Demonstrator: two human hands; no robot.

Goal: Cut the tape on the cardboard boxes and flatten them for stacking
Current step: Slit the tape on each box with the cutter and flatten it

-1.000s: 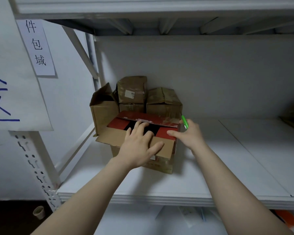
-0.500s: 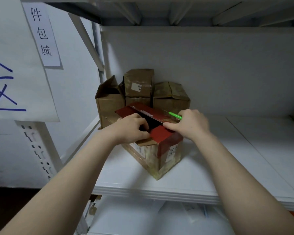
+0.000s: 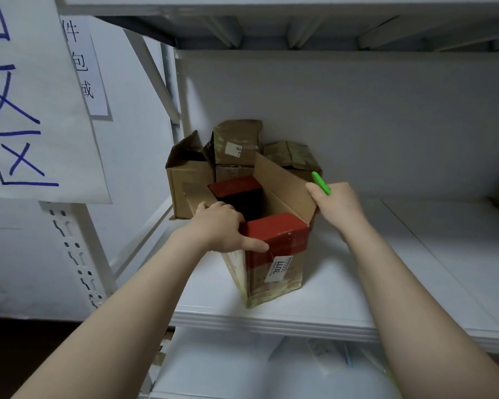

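Here the step in hand looks to be opening out the top of the box so that it can be collapsed. To do it well, the left hand should serve as the anchor: its fingers hook over the near-left rim into the opening, thumb stretched along the outside below the near red flap, a grip that steadies the carton while the other side is worked. The right hand is curled round a green cutter, whose tip pokes up above the knuckles, and it also bears against the outer edge of the tall brown flap. Whether a blade is out cannot be told, so the tool is best kept pointing away from the left hand. Any tape underneath is out of sight; the box would likely need tipping over to reach it before the walls are pushed flat

The box stands upright on the white shelf, near its front edge, turned corner-on to the person. Its top is open and dark inside: one red flap lies across the near end, another sits at the far end. A white label reading 3011 is stuck on the near face, and the lower walls look scuffed and glossy. More brown boxes huddle behind it against the back wall
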